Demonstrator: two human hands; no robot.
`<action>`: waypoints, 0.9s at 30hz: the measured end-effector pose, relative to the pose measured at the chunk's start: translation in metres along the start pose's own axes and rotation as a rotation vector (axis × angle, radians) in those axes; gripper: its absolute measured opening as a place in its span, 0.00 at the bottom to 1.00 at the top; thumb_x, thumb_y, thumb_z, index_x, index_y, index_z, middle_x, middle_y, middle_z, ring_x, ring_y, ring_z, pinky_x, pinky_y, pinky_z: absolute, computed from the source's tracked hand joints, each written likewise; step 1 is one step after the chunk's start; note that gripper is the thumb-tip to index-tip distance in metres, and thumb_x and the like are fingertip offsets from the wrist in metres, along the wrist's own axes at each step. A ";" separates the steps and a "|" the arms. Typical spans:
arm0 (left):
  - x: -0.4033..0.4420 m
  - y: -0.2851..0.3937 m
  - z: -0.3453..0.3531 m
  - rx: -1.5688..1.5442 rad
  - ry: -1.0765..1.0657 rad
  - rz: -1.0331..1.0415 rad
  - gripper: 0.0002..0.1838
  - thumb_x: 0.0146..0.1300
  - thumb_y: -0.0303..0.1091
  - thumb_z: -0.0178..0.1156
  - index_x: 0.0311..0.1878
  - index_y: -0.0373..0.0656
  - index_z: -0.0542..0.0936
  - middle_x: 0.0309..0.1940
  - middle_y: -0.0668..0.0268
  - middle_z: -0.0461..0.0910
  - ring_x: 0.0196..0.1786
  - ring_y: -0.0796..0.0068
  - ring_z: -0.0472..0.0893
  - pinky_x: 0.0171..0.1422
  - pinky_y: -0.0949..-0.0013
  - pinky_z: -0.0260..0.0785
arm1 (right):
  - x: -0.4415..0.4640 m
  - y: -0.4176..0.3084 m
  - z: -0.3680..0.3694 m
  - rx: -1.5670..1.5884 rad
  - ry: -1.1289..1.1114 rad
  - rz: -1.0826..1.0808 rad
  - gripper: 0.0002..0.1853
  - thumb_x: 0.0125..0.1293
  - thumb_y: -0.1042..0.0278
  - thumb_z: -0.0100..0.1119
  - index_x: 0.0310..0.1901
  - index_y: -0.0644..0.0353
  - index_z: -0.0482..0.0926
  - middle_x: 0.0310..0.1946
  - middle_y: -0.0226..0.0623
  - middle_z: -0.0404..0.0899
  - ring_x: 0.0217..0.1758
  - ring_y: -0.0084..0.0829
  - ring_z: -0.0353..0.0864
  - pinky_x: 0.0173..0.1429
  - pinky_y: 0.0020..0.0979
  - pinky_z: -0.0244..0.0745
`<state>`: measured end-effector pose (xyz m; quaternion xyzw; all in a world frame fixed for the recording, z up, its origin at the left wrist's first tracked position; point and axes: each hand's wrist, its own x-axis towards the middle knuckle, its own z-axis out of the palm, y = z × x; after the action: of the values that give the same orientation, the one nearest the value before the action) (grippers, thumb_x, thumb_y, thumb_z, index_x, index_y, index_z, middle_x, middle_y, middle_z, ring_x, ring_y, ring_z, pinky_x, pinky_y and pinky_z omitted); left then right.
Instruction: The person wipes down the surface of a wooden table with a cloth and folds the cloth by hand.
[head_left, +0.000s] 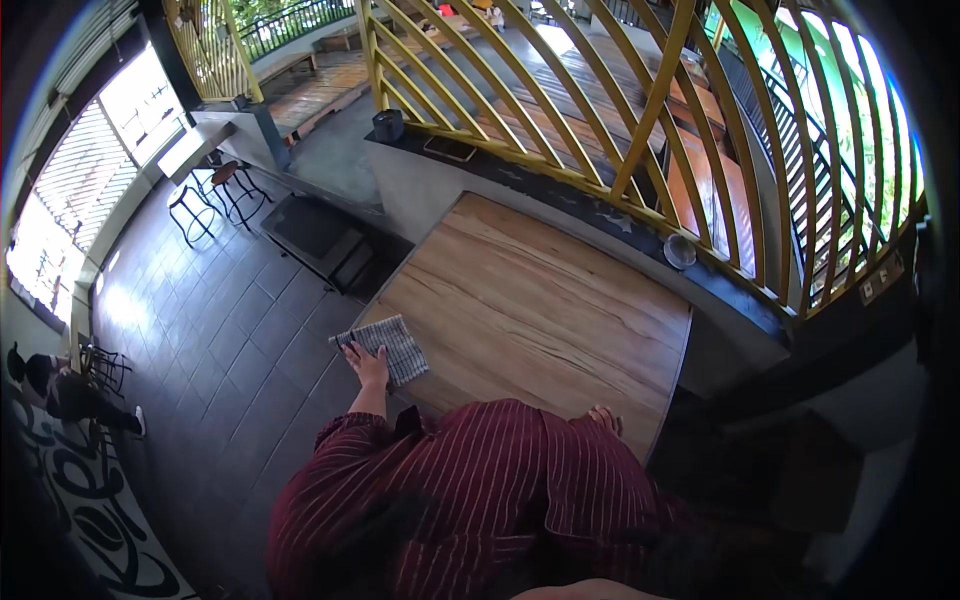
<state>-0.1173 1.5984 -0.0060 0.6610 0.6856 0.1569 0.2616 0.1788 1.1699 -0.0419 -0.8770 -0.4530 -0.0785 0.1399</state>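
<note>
A checked grey-and-white cloth [400, 345] lies at the left edge of the wooden table [540, 300], partly over its corner. My left hand [370, 368] rests on top of it with the fingers spread, pressing on the cloth rather than wrapped round it. At the near right side of the table, my right hand [607, 419] lies on the wood with its fingers stretched out. My body hides most of that hand, and nothing shows in its fingers.
A low wall with a yellow slatted screen [655, 110] runs behind the table, bearing a round glass-like dish [679, 251] and a dark pot [388, 126]. A dark low table [312, 236] and stools [232, 185] stand left. Another person [85, 395] is at far left.
</note>
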 end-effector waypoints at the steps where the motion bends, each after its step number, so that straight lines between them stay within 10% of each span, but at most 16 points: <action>1: 0.004 0.007 -0.009 0.137 -0.018 -0.033 0.44 0.57 0.58 0.46 0.66 0.40 0.41 0.67 0.54 0.32 0.70 0.56 0.36 0.71 0.61 0.35 | 0.004 -0.004 -0.004 0.057 -0.018 0.054 0.20 0.57 0.53 0.48 0.51 0.47 0.68 0.55 0.27 0.64 0.63 0.32 0.58 0.66 0.43 0.46; 4: 0.026 0.012 -0.016 0.355 -0.022 0.030 0.41 0.57 0.57 0.45 0.65 0.39 0.46 0.66 0.52 0.40 0.69 0.56 0.40 0.70 0.60 0.36 | 0.028 -0.042 -0.016 0.083 -0.163 0.434 0.21 0.54 0.55 0.51 0.50 0.50 0.68 0.52 0.35 0.64 0.59 0.43 0.61 0.64 0.47 0.49; 11: 0.101 0.044 -0.025 0.358 -0.314 0.169 0.31 0.59 0.56 0.41 0.51 0.35 0.68 0.50 0.49 0.70 0.50 0.52 0.72 0.58 0.57 0.59 | 0.101 -0.118 0.004 0.112 0.007 0.515 0.22 0.50 0.62 0.54 0.50 0.52 0.68 0.50 0.40 0.65 0.55 0.46 0.62 0.62 0.48 0.49; 18: 0.222 0.066 0.076 0.332 -0.623 0.108 0.36 0.61 0.60 0.32 0.49 0.33 0.72 0.50 0.47 0.70 0.51 0.55 0.72 0.55 0.60 0.63 | 0.151 -0.151 0.028 -0.035 0.136 0.677 0.19 0.51 0.62 0.53 0.46 0.53 0.68 0.47 0.40 0.65 0.56 0.42 0.60 0.62 0.52 0.44; 21: 0.282 0.079 0.166 -0.421 -0.587 0.221 0.41 0.58 0.64 0.30 0.50 0.32 0.72 0.48 0.47 0.72 0.56 0.58 0.69 0.59 0.64 0.58 | 0.150 -0.155 0.021 -0.072 0.171 0.632 0.17 0.50 0.62 0.52 0.44 0.53 0.69 0.45 0.40 0.67 0.53 0.42 0.62 0.61 0.50 0.46; 27: 0.274 0.250 0.137 0.155 -0.532 0.281 0.44 0.52 0.70 0.36 0.41 0.32 0.76 0.41 0.45 0.75 0.50 0.52 0.73 0.54 0.60 0.63 | 0.157 -0.159 0.012 -0.102 0.226 0.590 0.17 0.47 0.65 0.52 0.42 0.54 0.70 0.42 0.41 0.68 0.50 0.44 0.64 0.58 0.50 0.49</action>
<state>0.1693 1.8702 -0.0189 0.7851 0.5049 -0.0395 0.3565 0.1397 1.3829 0.0160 -0.9621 -0.1564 -0.1540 0.1617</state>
